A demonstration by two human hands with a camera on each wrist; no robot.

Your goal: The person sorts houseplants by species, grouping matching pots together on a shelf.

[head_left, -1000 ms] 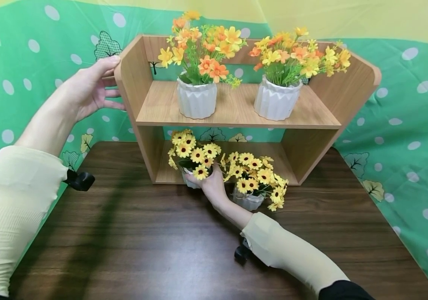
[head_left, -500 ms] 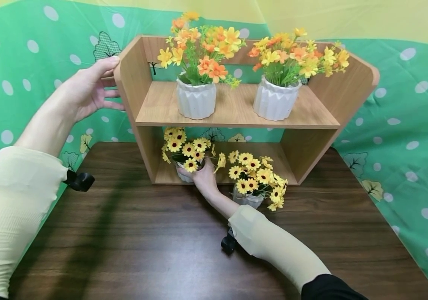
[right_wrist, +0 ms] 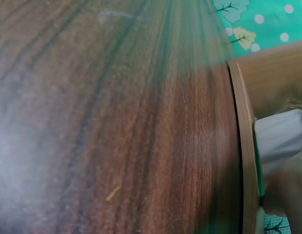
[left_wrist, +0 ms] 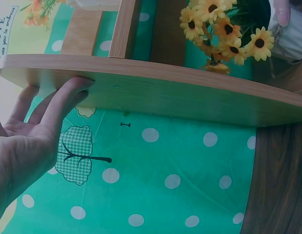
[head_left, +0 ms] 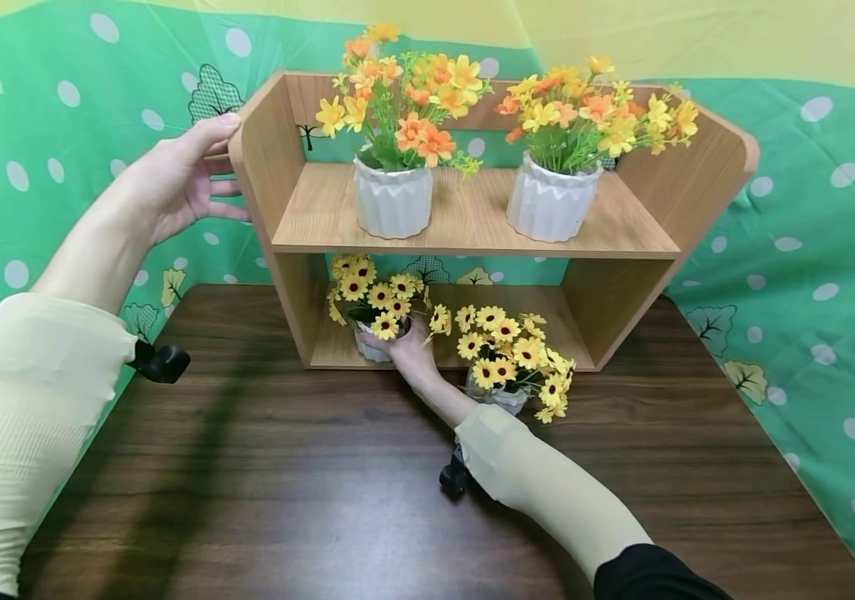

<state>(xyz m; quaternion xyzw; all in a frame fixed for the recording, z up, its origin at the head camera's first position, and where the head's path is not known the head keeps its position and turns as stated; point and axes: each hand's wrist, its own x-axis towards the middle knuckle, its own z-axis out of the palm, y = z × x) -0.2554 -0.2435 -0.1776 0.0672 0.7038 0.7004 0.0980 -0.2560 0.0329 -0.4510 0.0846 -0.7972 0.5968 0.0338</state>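
My right hand [head_left: 411, 346] grips a small whitish flower pot [head_left: 370, 348] of yellow daisies [head_left: 381, 296] with dark centres, in the lower left compartment of the wooden shelf [head_left: 476, 247]. In the right wrist view that pot [right_wrist: 281, 134] stands just inside the shelf's front edge, beside the blurred hand. My left hand [head_left: 186, 171] is at the upper part of the shelf's left side panel. In the left wrist view its nearly straight fingers [left_wrist: 68, 97] touch the panel's outer face. A second daisy pot [head_left: 498, 397] stands in front of the shelf, right of my right hand.
Two white ribbed pots, one on the left [head_left: 393, 200] and one on the right [head_left: 552, 200], hold orange and yellow flowers on the upper shelf. The shelf stands at the back of a dark wooden table [head_left: 307, 500], before a green dotted cloth [head_left: 795, 208].
My right hand has moved the daisy pot left and slightly back into the lower compartment, then barely shifted over the last half second. The left hand has stayed in place.
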